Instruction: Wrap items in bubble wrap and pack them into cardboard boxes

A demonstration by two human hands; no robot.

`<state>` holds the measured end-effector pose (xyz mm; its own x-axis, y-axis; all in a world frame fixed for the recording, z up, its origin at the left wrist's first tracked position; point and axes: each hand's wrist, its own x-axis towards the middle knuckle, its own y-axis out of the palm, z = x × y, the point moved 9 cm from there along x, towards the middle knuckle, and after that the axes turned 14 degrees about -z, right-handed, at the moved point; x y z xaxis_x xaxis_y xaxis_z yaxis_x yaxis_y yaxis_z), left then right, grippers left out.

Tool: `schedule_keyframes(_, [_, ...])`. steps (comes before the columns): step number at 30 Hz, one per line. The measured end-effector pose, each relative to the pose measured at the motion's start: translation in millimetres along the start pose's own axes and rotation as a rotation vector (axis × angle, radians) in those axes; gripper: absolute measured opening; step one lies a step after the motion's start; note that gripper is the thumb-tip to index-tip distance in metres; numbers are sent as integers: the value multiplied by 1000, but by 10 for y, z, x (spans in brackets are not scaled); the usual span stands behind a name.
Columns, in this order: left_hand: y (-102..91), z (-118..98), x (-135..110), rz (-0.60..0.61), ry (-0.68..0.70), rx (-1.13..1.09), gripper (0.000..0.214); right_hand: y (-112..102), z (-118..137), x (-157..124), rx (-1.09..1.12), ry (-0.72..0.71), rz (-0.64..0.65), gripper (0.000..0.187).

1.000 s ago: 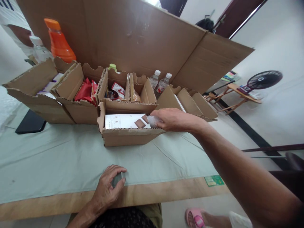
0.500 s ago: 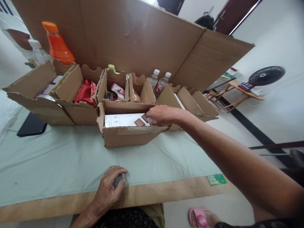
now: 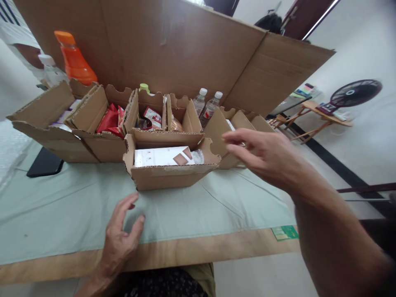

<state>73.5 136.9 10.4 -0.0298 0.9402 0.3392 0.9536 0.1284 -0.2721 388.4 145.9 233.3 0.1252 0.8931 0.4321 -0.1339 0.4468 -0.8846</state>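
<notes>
A long cardboard bin (image 3: 167, 177) stands on the pale green cloth (image 3: 77, 206), in front of a row of similar bins. Inside it lies a white carton (image 3: 154, 156) with brown shapes on its side, and at its right end a clear crinkled plastic item (image 3: 198, 156). My right hand (image 3: 260, 152) hovers just right of this bin, fingers apart and empty. Low over the cloth near the bin's front left corner, my left hand (image 3: 122, 231) is open with thumb and fingers spread, holding nothing.
Behind, bins hold red packets (image 3: 109, 119) and other packages. An orange bottle (image 3: 77, 62) and clear bottles (image 3: 208, 109) stand before a tall cardboard panel (image 3: 185, 53). A black phone-like slab (image 3: 45, 163) lies left; a green card (image 3: 284, 233) lies at the table edge.
My right hand has left the bin and moved right, its fingers opening. My left hand has moved left and up, opening; the dark, rounded shape within its grasp no longer shows.
</notes>
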Motion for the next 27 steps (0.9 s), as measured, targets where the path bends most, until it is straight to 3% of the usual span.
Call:
schedule_keyframes(1, [-49, 5, 100, -27, -32, -5, 53, -90, -134, -146, 62, 61, -64, 23])
schedule_keyframes(3, [-68, -11, 316, -57, -63, -61, 71, 18, -360, -431, 211, 171, -96, 25])
schedule_keyframes(5, [28, -32, 518, -39, -73, -118, 82, 419, -436, -641, 357, 240, -44, 40])
schedule_keyframes(8, [306, -32, 667, 69, -119, -148, 80, 1058, -306, -792, 551, 283, 1, 59])
schedule_keyframes(10, [425, -58, 614, 89, -140, -164, 77, 1246, -238, -890, 633, 324, -48, 62])
schedule_keyframes(13, [494, -147, 264, 106, -137, -168, 72, 1145, -315, -1263, 638, 406, -149, 52])
schedule_keyframes(17, [483, -252, -311, 275, -124, -134, 69, 715, -476, -1894, 511, 505, -325, 45])
schedule_keyframes(19, [291, -247, -306, 221, -122, -117, 67, 665, -330, -1949, 537, 488, -331, 51])
schedule_keyframes(23, [-131, -319, 89, -63, -61, -153, 73, 784, 132, -1556, 686, 345, -241, 58])
schedule_keyframes(25, [-89, -410, 124, -61, -21, -156, 74, 739, 105, -1452, 686, 354, -278, 55])
schedule_keyframes(27, [103, -468, -32, 50, -3, -119, 68, 660, -106, -1557, 636, 431, -316, 49])
